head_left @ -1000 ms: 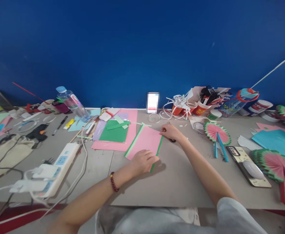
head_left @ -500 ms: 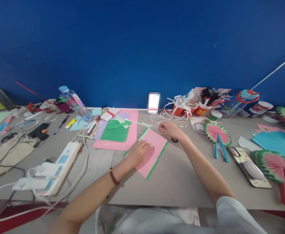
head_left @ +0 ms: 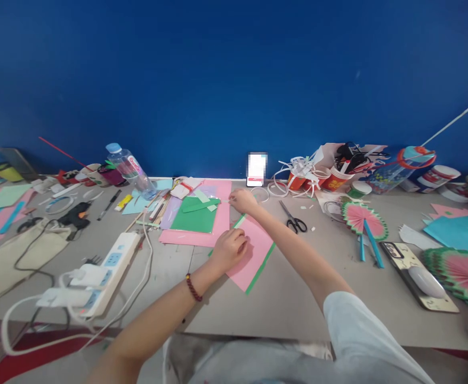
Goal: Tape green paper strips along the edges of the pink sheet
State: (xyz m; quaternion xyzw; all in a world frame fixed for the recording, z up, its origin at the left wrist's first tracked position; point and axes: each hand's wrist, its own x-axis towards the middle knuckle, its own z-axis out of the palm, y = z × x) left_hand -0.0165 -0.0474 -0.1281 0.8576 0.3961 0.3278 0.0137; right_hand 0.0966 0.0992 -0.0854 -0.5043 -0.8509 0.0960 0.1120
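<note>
A pink paper sheet (head_left: pixel 258 245) with green borders along its edges lies at an angle on the table in the head view. My left hand (head_left: pixel 230 249) is over its left side, fingers curled inward; whether something is between them is hidden. Beyond the sheet's far corner, my right hand (head_left: pixel 242 201) is closed in a pinch at a thin pale green paper strip (head_left: pixel 225 201), mostly covered by the fingers. Left of my hands, green paper (head_left: pixel 196 221) in a clear sleeve rests on a larger pink sheet (head_left: pixel 222 232). Black-handled scissors (head_left: pixel 293 217) lie right of my right forearm.
A power strip (head_left: pixel 116 266) with white plugs and cables sits at left, near a tilted water bottle (head_left: pixel 132 170). Paper cups (head_left: pixel 336 180) stand against the blue wall. Pink-and-green paper fans (head_left: pixel 364 220) and a phone (head_left: pixel 413 280) with a mouse on it lie right.
My right hand has moved left from near the scissors to the pale strips, uncovering the scissors. My left hand has curled its fingers over the pink sheet. The view has shifted slightly.
</note>
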